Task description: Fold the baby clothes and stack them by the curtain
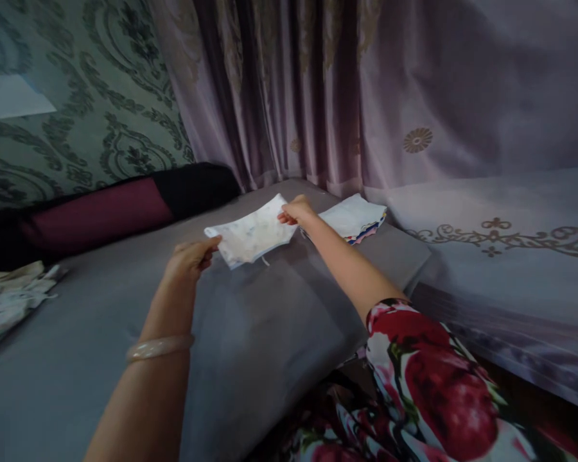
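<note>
A white cloth (253,232) with faint small prints is stretched above the grey bed surface, its lower edge sagging and a short thin strip hanging below. My left hand (190,258) is closed on its left edge, thumb on top. At the upper right end my right hand (296,210) grips the same cloth with curled fingers. Just beyond my right wrist lies a flat stack of folded cloths (354,218), white on top with blue, yellow and pink edges. Whether the held cloth is a garment, I cannot tell.
A grey padded bed (279,321) spreads under my arms. Crumpled light patterned clothes (12,298) lie at the far left. A long black and maroon cushion (101,208) runs along the wall. Purple curtains (313,96) hang behind and to the right, past the bed's edge.
</note>
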Tool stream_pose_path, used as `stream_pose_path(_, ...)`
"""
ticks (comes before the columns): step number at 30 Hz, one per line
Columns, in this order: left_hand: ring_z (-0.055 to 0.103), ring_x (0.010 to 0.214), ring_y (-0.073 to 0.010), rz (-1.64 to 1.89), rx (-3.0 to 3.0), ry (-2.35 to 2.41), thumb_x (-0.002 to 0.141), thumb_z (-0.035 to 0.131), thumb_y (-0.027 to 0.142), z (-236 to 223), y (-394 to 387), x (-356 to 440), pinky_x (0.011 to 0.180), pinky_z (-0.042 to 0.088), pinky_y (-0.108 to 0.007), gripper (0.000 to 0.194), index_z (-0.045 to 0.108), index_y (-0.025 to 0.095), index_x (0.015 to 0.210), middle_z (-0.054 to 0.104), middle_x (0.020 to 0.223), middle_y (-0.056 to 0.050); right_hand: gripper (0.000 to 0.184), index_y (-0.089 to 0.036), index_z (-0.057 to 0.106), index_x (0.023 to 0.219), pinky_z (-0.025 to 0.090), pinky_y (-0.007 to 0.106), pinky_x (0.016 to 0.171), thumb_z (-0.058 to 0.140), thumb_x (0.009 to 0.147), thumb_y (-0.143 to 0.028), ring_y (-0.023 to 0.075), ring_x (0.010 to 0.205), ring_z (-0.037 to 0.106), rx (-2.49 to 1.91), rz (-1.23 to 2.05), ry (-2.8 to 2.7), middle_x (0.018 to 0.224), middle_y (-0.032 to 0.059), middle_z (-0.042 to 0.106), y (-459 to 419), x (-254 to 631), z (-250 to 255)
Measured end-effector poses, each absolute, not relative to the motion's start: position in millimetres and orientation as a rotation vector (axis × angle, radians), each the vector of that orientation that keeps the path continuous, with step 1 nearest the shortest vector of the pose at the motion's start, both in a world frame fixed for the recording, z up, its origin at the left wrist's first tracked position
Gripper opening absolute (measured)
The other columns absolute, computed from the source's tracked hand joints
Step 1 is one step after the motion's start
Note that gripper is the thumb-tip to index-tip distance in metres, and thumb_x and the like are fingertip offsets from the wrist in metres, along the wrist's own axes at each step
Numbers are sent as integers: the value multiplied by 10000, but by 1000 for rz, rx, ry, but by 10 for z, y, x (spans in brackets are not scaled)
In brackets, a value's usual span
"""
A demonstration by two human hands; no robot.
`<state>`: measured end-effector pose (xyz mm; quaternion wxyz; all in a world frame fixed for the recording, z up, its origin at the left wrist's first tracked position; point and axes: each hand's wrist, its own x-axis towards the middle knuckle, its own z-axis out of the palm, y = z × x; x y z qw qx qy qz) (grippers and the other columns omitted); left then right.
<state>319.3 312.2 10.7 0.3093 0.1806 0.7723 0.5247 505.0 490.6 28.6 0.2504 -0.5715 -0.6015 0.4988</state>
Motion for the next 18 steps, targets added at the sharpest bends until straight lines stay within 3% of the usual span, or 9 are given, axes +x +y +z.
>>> stream_pose_path(7, 372, 413, -38, 1520, 501, 1664, 632, 801, 216, 223, 3792, 4080, 385, 217, -179, 266, 573, 125, 528, 534, 501, 5, 126, -61, 621, 965, 532, 209, 454, 602, 874, -145, 138, 496, 646, -1621, 944, -1623, 638, 63, 671, 5504, 5870, 523)
stream_pose_path(12, 362, 392, -29, 1505, 492, 1504, 697, 771, 192, 169, 4254, 4674, 383, 197, -179, 281, 550, 129, 537, 546, 505, 4, 232, -79, 625, 1069, 594, 333, 555, 593, 857, -166, 207, 618, 695, -1739, 627, -1746, 757, 107, 697, 5770, 6454, 647)
stream_pose_path(18, 351, 384, -18, 1459, 429, 1377, 719, 769, 195, 56, 4606, 5270, 384, 210, -175, 289, 541, 122, 557, 542, 510, 10, 192, -70, 688, 939, 586, 428, 707, 592, 848, -209, 271, 706, 700, -1927, 285, -1918, 684, 128, 667, 5837, 6888, 693)
